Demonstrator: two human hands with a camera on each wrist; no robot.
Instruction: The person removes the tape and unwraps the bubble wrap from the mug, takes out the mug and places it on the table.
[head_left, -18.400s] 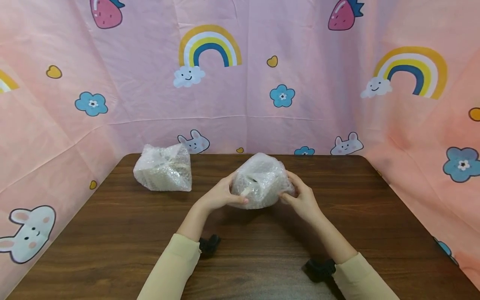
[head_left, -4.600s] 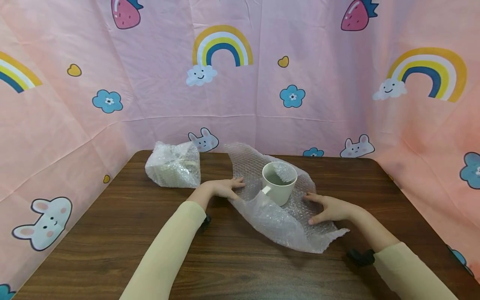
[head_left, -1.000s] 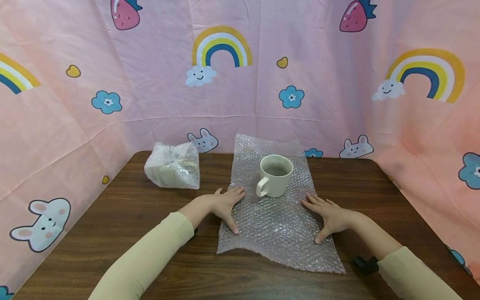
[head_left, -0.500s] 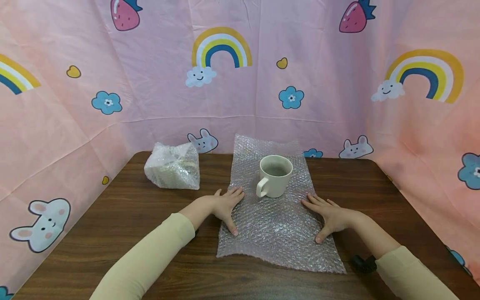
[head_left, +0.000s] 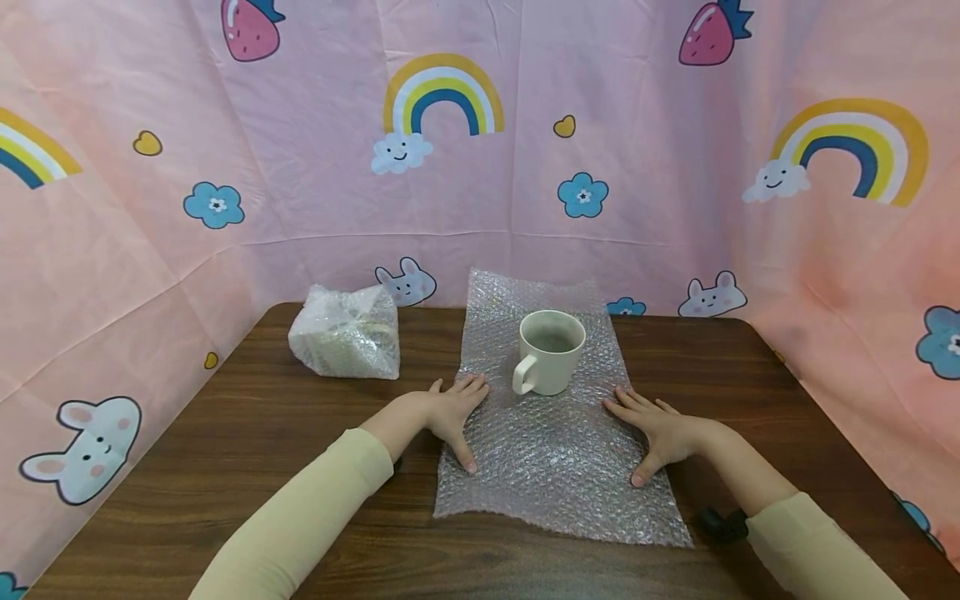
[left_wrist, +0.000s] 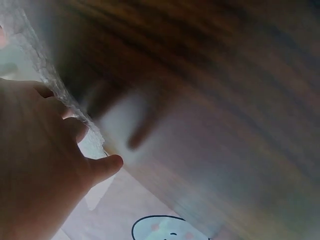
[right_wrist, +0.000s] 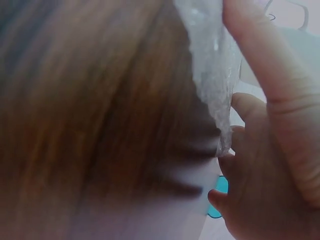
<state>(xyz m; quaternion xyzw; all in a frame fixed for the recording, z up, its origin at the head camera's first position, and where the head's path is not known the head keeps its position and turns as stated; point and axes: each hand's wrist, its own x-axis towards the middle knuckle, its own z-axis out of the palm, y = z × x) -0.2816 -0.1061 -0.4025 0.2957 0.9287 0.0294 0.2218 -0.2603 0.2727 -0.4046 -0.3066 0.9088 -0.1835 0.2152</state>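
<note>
A cream mug (head_left: 553, 354) stands upright on a spread-out sheet of bubble wrap (head_left: 562, 467), its handle pointing to the front left. My left hand (head_left: 452, 415) rests with spread fingers on the sheet's left edge. On the right edge lies my right hand (head_left: 663, 433), fingers also spread. Neither hand touches the mug. In the left wrist view the left hand (left_wrist: 45, 160) reaches over the rim of the bubble wrap (left_wrist: 47, 70). The right wrist view has the right hand (right_wrist: 265, 135) beside the wrap's edge (right_wrist: 207, 60).
A bubble-wrapped bundle (head_left: 347, 333) sits at the back left of the dark wooden table (head_left: 247, 467); a pale object shows dimly inside it. A pink patterned cloth (head_left: 480, 200) hangs behind and along both sides.
Earlier, both hands held a wrapped bundle; later the mug stood in crumpled, half-open wrap with a piece inside it. Now the sheet lies flat. Over the last second almost nothing has moved.
</note>
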